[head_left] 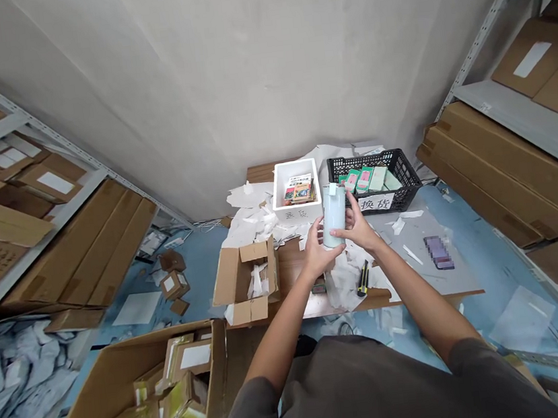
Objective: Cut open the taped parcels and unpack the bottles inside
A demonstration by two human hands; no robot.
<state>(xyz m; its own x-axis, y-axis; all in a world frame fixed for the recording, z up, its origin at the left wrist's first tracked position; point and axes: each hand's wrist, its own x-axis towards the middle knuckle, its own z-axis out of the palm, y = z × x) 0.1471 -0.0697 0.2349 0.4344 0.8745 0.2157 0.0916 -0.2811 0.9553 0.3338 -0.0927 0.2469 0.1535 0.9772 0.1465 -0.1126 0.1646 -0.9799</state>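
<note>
A pale blue tumbler (334, 214) with a lid stands nearly upright in the air over the table, held between both hands. My left hand (319, 251) is closed around its lower left side. On the other side, my right hand (360, 227) grips it, with the thumb across the front and fingers partly hidden behind. Just beyond the tumbler are a white foam box (298, 212) with booklets inside and a black plastic crate (410, 179) with green and pink boxes. Below the hands, a yellow and black box cutter (363, 279) lies on crumpled white paper (341, 279).
An opened cardboard box (248, 310) with paper inside sits at the table's left. A phone (439, 252) lies on the right. A large carton (110, 365) full of parcels stands at lower left. Loaded shelves (102, 175) flank both sides; scraps litter the blue floor (187, 247).
</note>
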